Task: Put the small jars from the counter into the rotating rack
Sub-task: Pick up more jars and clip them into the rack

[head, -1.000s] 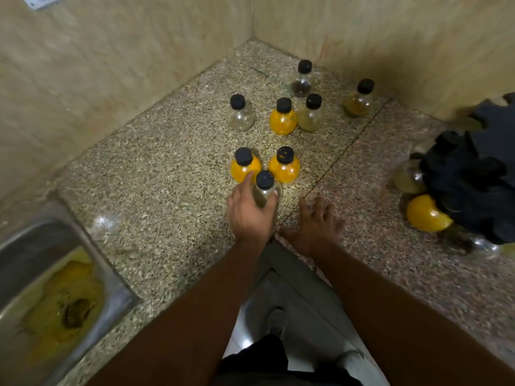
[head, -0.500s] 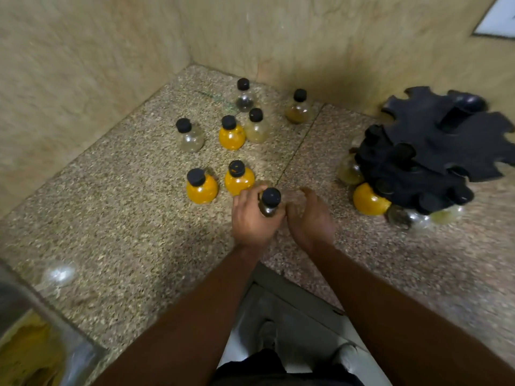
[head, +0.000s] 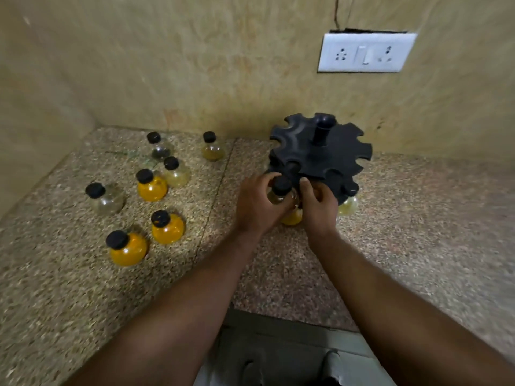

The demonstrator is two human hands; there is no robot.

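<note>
Right by the rack (head: 320, 154), my L hand (head: 257, 206) grips the small jar (head: 280, 195) w/ fingers round its glass. R hand (head: 320, 204) curls beside it; can't tell if it holds. I'd slide the neck in straight & slow, cap on top.

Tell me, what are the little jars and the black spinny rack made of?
The jars look like clear, shiny glass, maybe plastic: the yellow filling shows through and light glints on them. Their caps look matte black plastic. The rack seems moulded matte black plastic too.
</note>
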